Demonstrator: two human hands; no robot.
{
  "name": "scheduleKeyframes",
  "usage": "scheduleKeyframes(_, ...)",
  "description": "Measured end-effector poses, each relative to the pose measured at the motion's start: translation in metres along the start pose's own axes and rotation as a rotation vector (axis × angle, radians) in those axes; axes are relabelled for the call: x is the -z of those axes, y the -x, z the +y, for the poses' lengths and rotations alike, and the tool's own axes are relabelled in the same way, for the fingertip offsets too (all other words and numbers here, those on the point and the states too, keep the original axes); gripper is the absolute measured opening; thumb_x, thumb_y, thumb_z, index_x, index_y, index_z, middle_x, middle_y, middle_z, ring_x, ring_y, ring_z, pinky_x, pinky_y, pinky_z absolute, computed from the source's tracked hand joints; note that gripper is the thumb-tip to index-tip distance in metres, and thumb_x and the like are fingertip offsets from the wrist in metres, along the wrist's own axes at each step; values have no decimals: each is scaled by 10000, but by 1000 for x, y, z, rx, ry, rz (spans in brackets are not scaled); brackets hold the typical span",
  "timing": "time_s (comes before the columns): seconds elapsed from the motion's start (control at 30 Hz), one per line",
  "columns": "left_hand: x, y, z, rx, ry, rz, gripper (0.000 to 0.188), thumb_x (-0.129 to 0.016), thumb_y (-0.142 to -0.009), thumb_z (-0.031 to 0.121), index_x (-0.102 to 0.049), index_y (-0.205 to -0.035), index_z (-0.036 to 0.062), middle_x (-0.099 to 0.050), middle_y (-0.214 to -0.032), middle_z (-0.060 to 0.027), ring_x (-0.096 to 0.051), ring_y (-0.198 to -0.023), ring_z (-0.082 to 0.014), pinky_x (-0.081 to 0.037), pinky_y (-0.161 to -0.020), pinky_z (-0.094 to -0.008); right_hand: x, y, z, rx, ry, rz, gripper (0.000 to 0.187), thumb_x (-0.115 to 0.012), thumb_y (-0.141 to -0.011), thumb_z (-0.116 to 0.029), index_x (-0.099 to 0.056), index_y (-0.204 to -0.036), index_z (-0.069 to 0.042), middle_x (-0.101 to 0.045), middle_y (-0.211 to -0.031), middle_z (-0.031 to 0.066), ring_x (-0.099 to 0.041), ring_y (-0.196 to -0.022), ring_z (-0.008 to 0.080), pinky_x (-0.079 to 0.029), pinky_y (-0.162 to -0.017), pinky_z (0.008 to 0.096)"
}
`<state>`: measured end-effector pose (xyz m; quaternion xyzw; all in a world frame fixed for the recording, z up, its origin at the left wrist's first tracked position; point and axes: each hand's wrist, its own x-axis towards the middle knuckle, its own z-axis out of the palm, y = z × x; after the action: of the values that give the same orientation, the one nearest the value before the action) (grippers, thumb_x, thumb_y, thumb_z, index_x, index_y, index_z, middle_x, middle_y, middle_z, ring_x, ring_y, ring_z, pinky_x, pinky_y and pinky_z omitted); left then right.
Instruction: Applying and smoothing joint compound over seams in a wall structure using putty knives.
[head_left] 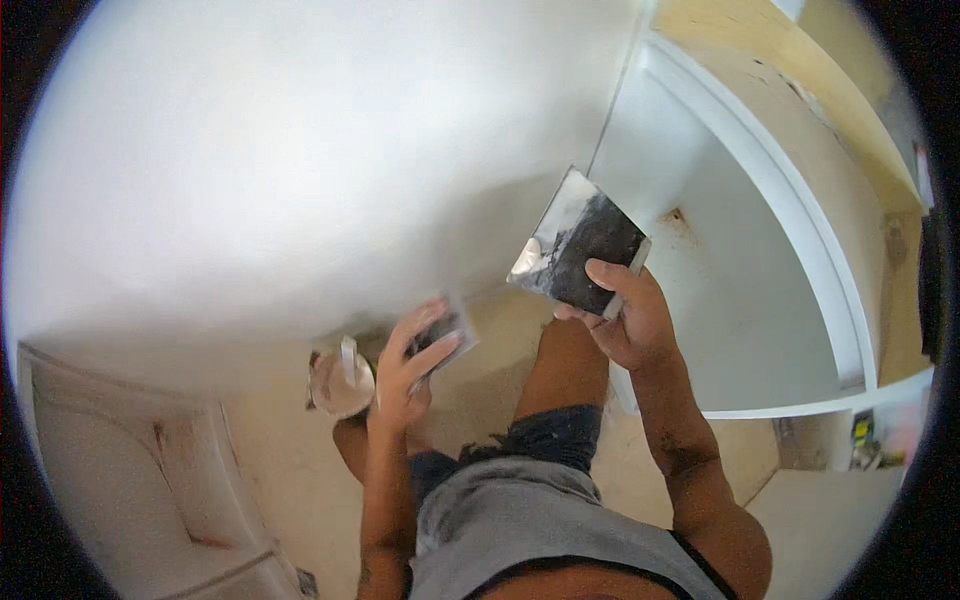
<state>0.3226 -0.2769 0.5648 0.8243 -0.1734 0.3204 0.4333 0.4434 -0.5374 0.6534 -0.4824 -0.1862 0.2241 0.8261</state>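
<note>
Filler sits as a pale dab on the broad dark blade, gripped in the right hand beside the white wall; the left hand grasps a smaller knife nearer the floor; I'd keep the blade level, scrape gently.

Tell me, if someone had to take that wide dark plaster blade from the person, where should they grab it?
Probably by the bare upper edge of the wide blade, coming from above. The right hand already covers the lower handle end, thumb across the face, and a pale lump of filler sits on the left corner. The blade is thin and flat, tilted toward the white wall, so pinching both faces suits it best.
</note>
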Motion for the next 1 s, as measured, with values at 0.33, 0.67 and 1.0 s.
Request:
scheduleKeyframes(0.33, -35, 120, -30, 311, 403, 237, 411, -483, -1034, 276, -561, -1375, 61, -486, -1409, -228, -498, -1303, -408, -464, -1048, -522, 30, -161, -54, 861, 1208, 324, 440, -568, -927, 7, -550, -1360, -67, -548, -1377, 162, -557, -1233, 322, -470, -1053, 475)
scheduleKeyframes(0.67, -61, 121, 7, 491, 260, 218, 430, -491, -1011, 228, -546, -1381, 17, -464, -1416, -255, -489, -1301, -405, -515, -1006, -519, 76, -190, -71, 1062, 1782, 784, 663, -643, -796, -19, -488, -1432, -122, -438, -1473, 130, -486, -1202, 350, -411, -971, 498)
scheduleKeyframes(1.0, -69, 134, 3, 552, 349, 205, 438, -467, -955, 81, -541, -1379, 4, -454, -1423, -247, -469, -1328, -407, -503, -1034, -541, 106, -156, -46, 873, 1715, 794, 775, -701, -752, -9, -456, -1471, -165, -368, -1557, 108, -500, -1154, 333, -395, -946, 477)
